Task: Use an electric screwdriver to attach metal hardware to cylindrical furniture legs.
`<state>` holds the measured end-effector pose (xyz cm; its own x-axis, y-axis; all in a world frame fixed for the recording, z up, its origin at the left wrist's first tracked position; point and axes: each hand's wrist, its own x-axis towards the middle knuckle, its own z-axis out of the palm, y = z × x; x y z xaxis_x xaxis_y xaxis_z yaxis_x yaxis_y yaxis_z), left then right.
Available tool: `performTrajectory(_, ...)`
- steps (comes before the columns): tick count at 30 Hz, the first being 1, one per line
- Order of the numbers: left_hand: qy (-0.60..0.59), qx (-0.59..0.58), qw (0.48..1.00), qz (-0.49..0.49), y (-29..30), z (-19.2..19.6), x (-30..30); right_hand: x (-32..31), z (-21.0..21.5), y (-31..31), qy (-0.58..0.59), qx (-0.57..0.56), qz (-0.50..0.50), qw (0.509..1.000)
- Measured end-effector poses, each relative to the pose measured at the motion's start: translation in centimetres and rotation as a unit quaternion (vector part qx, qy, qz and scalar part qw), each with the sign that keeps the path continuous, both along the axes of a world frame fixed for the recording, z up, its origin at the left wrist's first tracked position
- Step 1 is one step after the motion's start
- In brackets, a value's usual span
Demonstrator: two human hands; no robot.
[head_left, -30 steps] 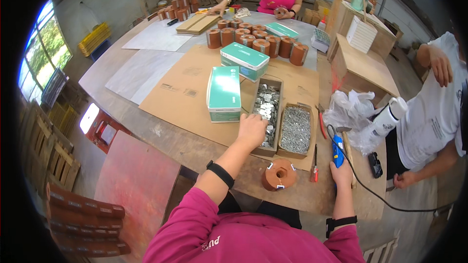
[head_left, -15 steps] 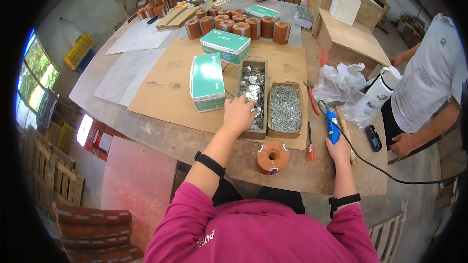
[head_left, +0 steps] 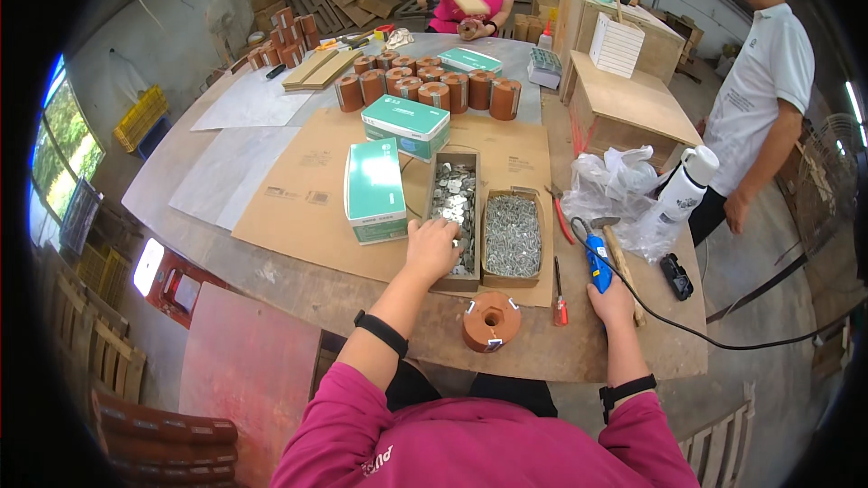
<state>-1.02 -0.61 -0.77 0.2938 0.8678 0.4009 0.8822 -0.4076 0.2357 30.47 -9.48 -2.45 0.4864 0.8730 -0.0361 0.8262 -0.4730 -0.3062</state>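
My left hand (head_left: 432, 248) reaches into the near end of the narrow open cardboard box of flat silvery metal pieces (head_left: 454, 208), fingers curled down among them; I cannot tell whether they grip any. Just to its right sits a second open cardboard box of small grey nails (head_left: 513, 235), touching the first. My right hand (head_left: 612, 298) is clenched round the blue-handled corded power tool (head_left: 595, 258), which rests on the counter (head_left: 271, 271) beside a wooden-handled hammer (head_left: 618, 253). A round orange-brown wooden spool with a centre hole (head_left: 491, 321) lies near the counter's edge between my arms, and a red-handled screwdriver (head_left: 559, 303) just right of it. Left of the boxes, a closed teal-and-white carton (head_left: 374, 190) rests on the large sheet of brown cardboard (head_left: 298, 190).
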Motion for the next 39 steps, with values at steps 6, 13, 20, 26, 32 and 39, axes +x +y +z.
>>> performTrajectory(6,-0.023,-0.049,0.999,0.005,-0.3,0.6,0.1,-0.4,0.8,-0.2,0.013,-0.02,-0.017,1.0)
performTrajectory(13,-0.37,-0.087,0.925,0.021,-0.8,0.1,-0.9,-0.1,0.0,-0.4,0.018,-0.025,-0.011,0.999)
performTrajectory(20,-0.559,-0.213,0.789,-0.14,-7.0,4.4,-0.5,-0.1,-0.2,0.1,0.011,-0.003,-0.008,1.0)
performTrajectory(26,-0.38,-0.137,0.899,-0.167,-11.9,4.8,-0.1,0.2,-0.8,0.4,-0.005,0.011,0.001,1.0)
performTrajectory(32,-0.174,0.086,0.962,-0.19,-14.0,3.0,1.7,0.4,-0.7,0.2,-0.001,-0.019,-0.002,1.0)
performTrajectory(39,-0.154,0.07,0.964,-0.204,-14.9,1.8,1.5,-0.1,-0.2,0.2,-0.007,-0.024,-0.005,1.0)
